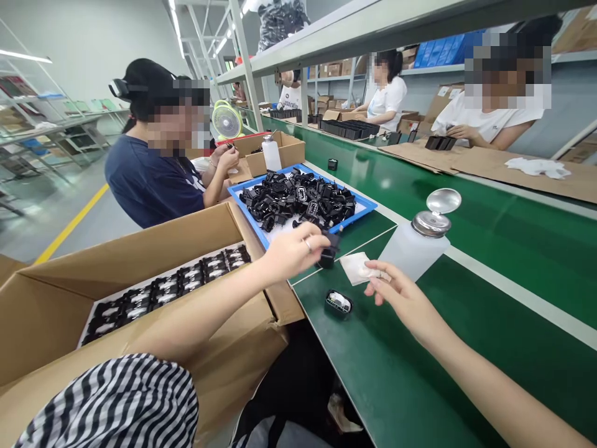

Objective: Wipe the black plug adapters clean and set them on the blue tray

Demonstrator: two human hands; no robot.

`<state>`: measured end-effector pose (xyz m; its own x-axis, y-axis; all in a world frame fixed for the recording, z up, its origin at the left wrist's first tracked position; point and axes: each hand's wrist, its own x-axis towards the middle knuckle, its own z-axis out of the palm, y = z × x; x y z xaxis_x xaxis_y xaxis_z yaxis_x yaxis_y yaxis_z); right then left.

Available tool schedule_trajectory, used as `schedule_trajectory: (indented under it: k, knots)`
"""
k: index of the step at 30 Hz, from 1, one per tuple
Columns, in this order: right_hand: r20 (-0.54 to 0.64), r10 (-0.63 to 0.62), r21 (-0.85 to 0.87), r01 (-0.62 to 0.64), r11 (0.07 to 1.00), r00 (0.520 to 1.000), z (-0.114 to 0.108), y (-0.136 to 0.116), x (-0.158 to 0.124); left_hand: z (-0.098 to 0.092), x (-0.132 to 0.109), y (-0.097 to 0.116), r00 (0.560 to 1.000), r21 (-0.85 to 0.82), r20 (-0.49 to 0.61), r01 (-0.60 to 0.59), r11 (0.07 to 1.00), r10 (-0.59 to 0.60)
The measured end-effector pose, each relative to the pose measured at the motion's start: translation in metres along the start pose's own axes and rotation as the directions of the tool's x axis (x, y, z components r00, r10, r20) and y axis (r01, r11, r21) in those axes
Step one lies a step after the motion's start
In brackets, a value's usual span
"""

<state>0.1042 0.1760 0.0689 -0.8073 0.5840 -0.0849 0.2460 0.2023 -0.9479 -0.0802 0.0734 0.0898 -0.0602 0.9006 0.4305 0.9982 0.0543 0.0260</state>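
My left hand (298,249) pinches a small black plastic part (333,239), slightly blurred, just over the near edge of the blue tray. Between the fingers and thumb of my right hand (396,289) is a folded white wipe (355,267). Below both hands, a black oval housing (339,303) with white material inside lies on the green table (373,367). Close beyond my right hand stands a white pump bottle (413,249) with its metal lid (444,201) flipped up.
A blue-rimmed tray (368,205) heaped with black parts (298,193) sits ahead. At left, an open cardboard box (186,233) holds rows of black pieces. One black part (333,164) lies farther up the green surface. A co-worker (149,155) sits at far left; others work across.
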Motion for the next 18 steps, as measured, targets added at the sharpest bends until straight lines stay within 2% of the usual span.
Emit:
schedule_trajectory:
  k: [3,5,6,7,9,11,12,13,15,17,18]
  knots:
    - [0.042,-0.045,0.193,0.036,0.981,0.998,0.006,-0.003,-0.004,-0.007,-0.014,0.038,0.971,-0.130,0.176,-0.137,0.982,0.159]
    - [0.061,-0.056,0.211,0.041,0.977,0.997,0.008,-0.005,-0.006,-0.011,-0.018,0.053,0.932,-0.199,0.279,-0.182,0.963,0.233]
    - [0.054,-0.047,0.197,0.036,0.980,0.997,0.008,-0.006,-0.007,-0.012,-0.018,0.055,0.925,-0.213,0.303,-0.167,0.963,0.228]
    - [0.035,-0.033,0.176,0.026,0.984,0.999,0.007,-0.007,-0.007,-0.013,-0.016,0.052,0.932,-0.209,0.314,-0.120,0.971,0.183]
    - [-0.022,-0.001,0.139,0.004,0.990,1.000,0.005,-0.006,-0.005,-0.013,-0.007,0.034,0.946,-0.153,0.325,0.045,0.987,0.007]
    - [-0.085,0.023,0.120,-0.013,0.993,0.996,0.002,-0.004,-0.001,-0.009,0.006,0.008,0.920,-0.067,0.349,0.213,0.975,-0.177]
    - [-0.106,0.033,0.111,-0.021,0.994,0.994,0.001,-0.003,0.000,-0.005,0.013,-0.005,0.906,-0.040,0.363,0.247,0.968,-0.217]
    - [-0.124,0.039,0.100,-0.027,0.995,0.992,0.000,-0.002,0.002,-0.002,0.019,-0.016,0.900,-0.037,0.382,0.244,0.969,-0.212]
    - [-0.144,0.038,0.069,-0.029,0.997,0.989,-0.002,-0.002,0.004,0.006,0.028,-0.029,0.894,-0.088,0.436,0.161,0.983,-0.107]
    - [-0.138,0.020,0.036,-0.015,0.999,0.990,-0.005,-0.001,0.006,0.013,0.035,-0.033,0.863,-0.145,0.505,0.061,0.987,0.021]
    - [-0.127,0.004,0.026,0.000,1.000,0.992,-0.007,0.001,0.008,0.016,0.037,-0.033,0.852,-0.141,0.523,0.048,0.989,0.033]
